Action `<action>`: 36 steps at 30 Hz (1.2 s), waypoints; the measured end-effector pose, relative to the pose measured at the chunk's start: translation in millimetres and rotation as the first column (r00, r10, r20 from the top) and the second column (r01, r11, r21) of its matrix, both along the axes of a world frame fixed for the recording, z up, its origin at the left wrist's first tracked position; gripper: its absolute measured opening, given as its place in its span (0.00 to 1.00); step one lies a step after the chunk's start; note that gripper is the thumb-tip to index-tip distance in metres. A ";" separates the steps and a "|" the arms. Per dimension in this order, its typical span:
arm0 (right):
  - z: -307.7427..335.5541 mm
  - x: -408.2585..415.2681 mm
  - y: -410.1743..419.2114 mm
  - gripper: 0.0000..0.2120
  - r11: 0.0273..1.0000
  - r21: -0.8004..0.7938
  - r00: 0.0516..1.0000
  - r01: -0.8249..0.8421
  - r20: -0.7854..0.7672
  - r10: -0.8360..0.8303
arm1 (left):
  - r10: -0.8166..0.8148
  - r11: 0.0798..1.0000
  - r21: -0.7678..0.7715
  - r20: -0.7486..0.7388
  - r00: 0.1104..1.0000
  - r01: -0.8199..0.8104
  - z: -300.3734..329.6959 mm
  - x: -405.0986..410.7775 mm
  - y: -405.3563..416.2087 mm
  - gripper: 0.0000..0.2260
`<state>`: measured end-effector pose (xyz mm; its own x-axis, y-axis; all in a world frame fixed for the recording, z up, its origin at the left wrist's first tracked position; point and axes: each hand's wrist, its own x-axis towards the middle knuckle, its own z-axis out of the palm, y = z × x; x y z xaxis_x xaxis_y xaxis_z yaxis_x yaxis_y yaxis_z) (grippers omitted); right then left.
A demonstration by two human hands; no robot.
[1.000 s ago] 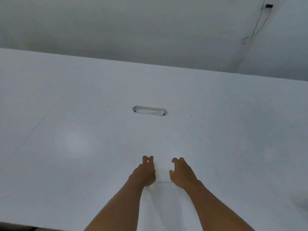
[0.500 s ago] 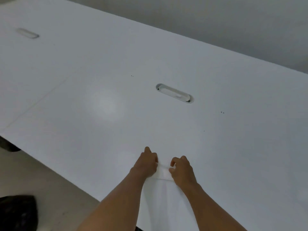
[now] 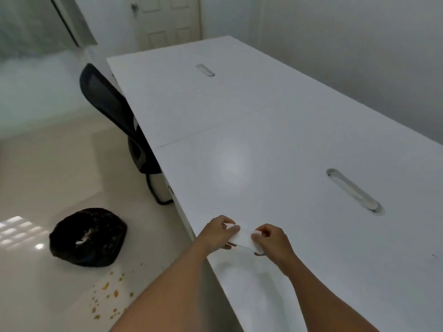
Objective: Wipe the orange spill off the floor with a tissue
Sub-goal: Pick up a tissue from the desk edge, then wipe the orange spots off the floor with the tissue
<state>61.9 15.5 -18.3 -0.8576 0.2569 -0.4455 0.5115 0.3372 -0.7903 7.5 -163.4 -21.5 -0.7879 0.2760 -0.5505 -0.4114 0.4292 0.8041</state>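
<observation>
A folded white tissue is stretched between my two hands just above the near edge of the white table. My left hand pinches its left end and my right hand pinches its right end. The orange spill is a scatter of small orange drops and blotches on the pale glossy floor, at lower left, below and left of my left forearm.
A black bin bag with white scraps inside sits on the floor just beyond the spill. A black mesh office chair is pushed against the table's left edge. The table has two cable slots. A white door stands at the far end.
The view has swung left, bringing the floor, spill, bag and chair into sight. My hands have lifted the tissue off the table and drawn it out between them.
</observation>
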 end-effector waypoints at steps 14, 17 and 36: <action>-0.1 -19.7 -336.2 0.06 0.848 0.042 0.839 -0.529 -0.129 0.530 | 0.362 0.932 0.023 -0.073 0.929 -0.361 24.6 81.4 -345.9 0.27; -9.7 -7.1 -402.4 0.03 0.827 0.015 0.821 -0.562 -0.113 0.560 | 0.382 0.924 0.001 -0.054 0.923 -0.383 12.5 95.5 -413.6 0.25; -234.8 -67.7 -580.6 0.20 0.748 -0.018 0.747 -0.663 -0.079 0.660 | 0.676 0.723 0.004 -0.214 0.705 -0.691 -240.5 74.4 -563.0 0.13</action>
<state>-5.8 -565.0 -253.2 -0.8318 -0.4035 -0.3812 0.1212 0.5381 -0.8341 81.9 -726.4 -262.0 -0.8332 -0.4128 -0.3679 -0.4602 0.1489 0.8752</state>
